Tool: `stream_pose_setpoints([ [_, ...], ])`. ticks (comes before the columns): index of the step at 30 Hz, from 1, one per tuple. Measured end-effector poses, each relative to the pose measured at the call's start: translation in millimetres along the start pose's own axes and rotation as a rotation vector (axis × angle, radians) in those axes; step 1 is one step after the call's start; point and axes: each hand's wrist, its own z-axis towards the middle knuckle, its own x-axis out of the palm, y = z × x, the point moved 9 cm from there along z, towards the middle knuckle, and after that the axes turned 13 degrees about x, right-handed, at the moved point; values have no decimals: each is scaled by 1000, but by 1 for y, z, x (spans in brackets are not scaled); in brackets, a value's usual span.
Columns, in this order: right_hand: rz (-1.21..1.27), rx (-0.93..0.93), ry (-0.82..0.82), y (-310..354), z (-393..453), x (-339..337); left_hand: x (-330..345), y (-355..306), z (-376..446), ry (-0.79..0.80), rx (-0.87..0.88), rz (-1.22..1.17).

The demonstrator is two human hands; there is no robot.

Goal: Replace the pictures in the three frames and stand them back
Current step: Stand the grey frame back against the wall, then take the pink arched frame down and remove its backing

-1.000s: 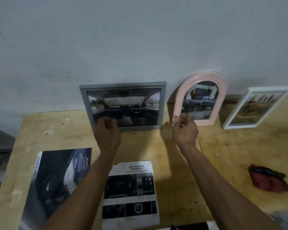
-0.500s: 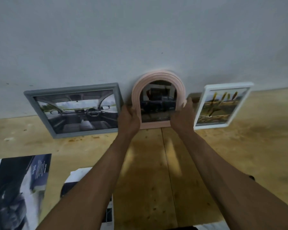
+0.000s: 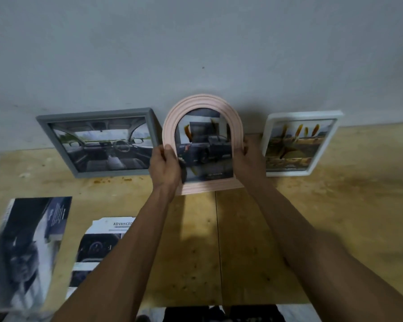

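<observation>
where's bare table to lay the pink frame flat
Bare tabletop runs below the white frame, right of the right arm. Crowded: grey frame, pink arched frame and white frame line the wall; brochures fill the left.

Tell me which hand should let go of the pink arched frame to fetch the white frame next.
Right. The right hand grips the pink arched frame on the edge beside the white frame. The left hand grips the far edge, beside the grey frame.

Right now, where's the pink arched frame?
In the head view, the pink frame is at centre by the wall, between the grey frame and the white frame, held by the left hand and right hand.
</observation>
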Motion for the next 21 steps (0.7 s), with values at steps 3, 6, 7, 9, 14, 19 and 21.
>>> stream_pose_setpoints([
  [3, 57, 7, 33, -3, -24, -8, -20, 8, -27, -85, -181, -240],
  [6, 219, 43, 168, -8, -52, -9, -41, 14, -54, -121, -290, -338],
  [7, 255, 58, 201, -12, -63, -9, -49, 16, -62, -121, -307, -368],
  [9, 273, 89, 241, -23, -81, -7, -66, 19, -80, -120, -330, -417],
  [14, 329, 179, 413, -58, -141, 12, -108, 39, -128, -118, -359, -415],
  [19, 344, 111, 399, -72, -196, 8, -129, 62, -176, -33, -447, -425],
  [21, 306, 46, 386, -72, -214, 3, -132, 68, -190, -5, -486, -450],
])
